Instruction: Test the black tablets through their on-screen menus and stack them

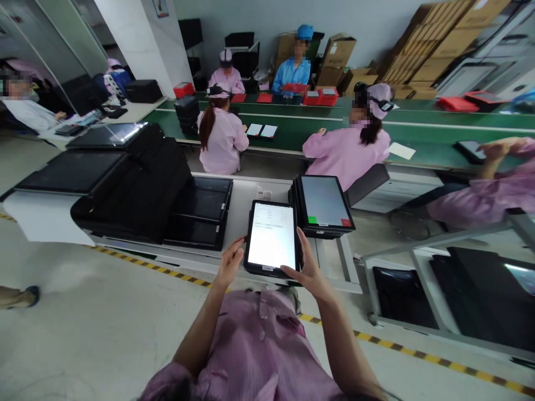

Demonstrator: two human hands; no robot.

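A black-framed tablet (272, 236) with a bright white screen and faint lines of text lies in front of me over the bench; whether other tablets are under it I cannot tell. My left hand (229, 263) is closed at its left edge, fingertips on the frame. Gripping the lower right corner, my right hand (310, 270) has its thumb over the bottom of the screen and its fingers along the side. Just right of it stands a stack of tablets (326, 203); the top one has a grey screen with green and red corner patches.
Black tablets (200, 203) lie on the bench to the left, beside a large black cover (137, 184). A metal cart (426, 289) with dark items stands at the right. Co-workers in pink sit along a green conveyor table (288, 133) ahead. Striped tape (159, 266) marks the floor.
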